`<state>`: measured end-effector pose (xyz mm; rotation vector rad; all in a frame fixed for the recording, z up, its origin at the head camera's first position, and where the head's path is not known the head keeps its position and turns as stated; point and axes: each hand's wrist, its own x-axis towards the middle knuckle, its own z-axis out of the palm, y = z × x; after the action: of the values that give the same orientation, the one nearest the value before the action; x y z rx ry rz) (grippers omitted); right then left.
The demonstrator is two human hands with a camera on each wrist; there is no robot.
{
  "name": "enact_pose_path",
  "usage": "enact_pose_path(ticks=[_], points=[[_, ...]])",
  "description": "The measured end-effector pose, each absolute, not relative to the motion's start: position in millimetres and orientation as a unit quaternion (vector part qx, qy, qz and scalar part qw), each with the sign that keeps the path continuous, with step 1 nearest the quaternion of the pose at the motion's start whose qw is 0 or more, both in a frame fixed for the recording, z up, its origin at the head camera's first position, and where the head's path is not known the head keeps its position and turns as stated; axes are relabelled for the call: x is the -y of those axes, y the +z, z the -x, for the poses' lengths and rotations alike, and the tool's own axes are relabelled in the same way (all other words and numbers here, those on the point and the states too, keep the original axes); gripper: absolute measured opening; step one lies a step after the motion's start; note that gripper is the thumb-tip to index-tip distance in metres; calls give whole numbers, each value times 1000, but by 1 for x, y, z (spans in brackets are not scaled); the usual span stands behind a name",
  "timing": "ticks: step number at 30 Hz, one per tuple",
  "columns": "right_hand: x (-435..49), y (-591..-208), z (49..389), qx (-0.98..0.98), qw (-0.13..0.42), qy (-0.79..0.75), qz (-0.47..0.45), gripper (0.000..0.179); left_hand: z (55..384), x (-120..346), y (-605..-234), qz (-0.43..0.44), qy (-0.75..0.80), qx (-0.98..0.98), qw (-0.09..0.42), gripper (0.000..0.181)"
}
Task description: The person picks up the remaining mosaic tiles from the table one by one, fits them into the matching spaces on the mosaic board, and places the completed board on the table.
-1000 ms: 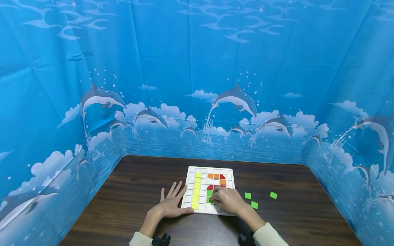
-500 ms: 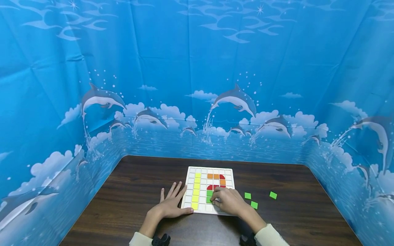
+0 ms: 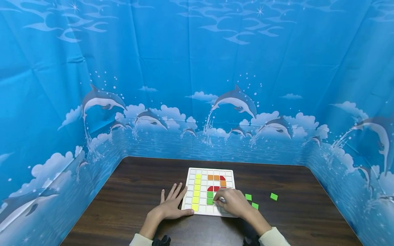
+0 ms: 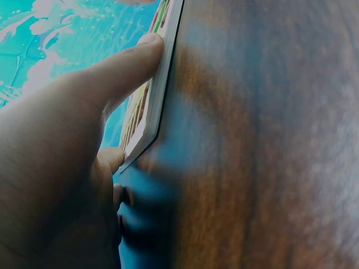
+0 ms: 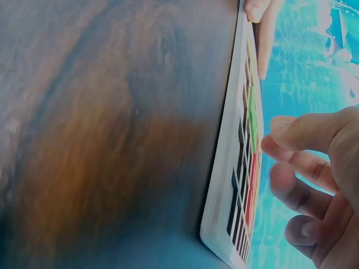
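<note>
A white grid board (image 3: 203,172) lies on the table, holding a column of yellow tiles (image 3: 196,193). To their right sit orange tiles (image 3: 213,177), red tiles (image 3: 217,188) and two stacked-in-line green tiles (image 3: 210,198). My left hand (image 3: 170,206) lies with spread fingers at the board's left side, its thumb (image 4: 147,50) on the near edge. My right hand (image 3: 234,202) hovers over the board's right part, just right of the green tiles. In the right wrist view its loosely bent fingers (image 5: 297,131) stand off the board, with no tile seen between them.
Three loose green tiles lie right of the board: one close to my right hand (image 3: 248,197), one nearer me (image 3: 255,206), one farther right (image 3: 274,196). The dark wooden table (image 3: 147,171) is enclosed by a blue dolphin-print curtain (image 3: 172,85).
My right hand has drawn slightly right and off the lower green tile, which now shows fully in its cell. The left hand has stayed in place.
</note>
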<state>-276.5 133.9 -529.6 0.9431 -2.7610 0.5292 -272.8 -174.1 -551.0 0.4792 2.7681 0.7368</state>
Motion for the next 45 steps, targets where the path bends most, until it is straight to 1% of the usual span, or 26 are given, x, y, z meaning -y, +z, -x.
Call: enact_pose_path(ticks=[5, 14, 18, 21, 24, 28, 38, 45], points=[[-143, -529, 278, 927, 109, 193, -301, 10, 273, 174, -551, -164, 250, -947, 115, 114], [-165, -526, 278, 936, 116, 208, -261, 10, 273, 173, -551, -155, 232, -953, 121, 110], [-177, -525, 279, 941, 123, 205, -240, 11, 274, 172, -553, -147, 224, -956, 123, 111], [-187, -524, 280, 946, 125, 202, -221, 11, 275, 174, -555, -156, 234, -953, 114, 111], [-197, -524, 280, 949, 128, 203, -205, 10, 273, 173, -551, -157, 240, -950, 121, 111], [-211, -525, 279, 951, 122, 214, -186, 11, 273, 172, -548, -150, 236, -951, 132, 112], [-238, -532, 280, 966, 93, 204, -133, 11, 276, 175, -558, -165, 250, -947, 114, 116], [-245, -538, 279, 970, 77, 196, -121, 14, 277, 175, -560, -166, 243, -949, 111, 114]])
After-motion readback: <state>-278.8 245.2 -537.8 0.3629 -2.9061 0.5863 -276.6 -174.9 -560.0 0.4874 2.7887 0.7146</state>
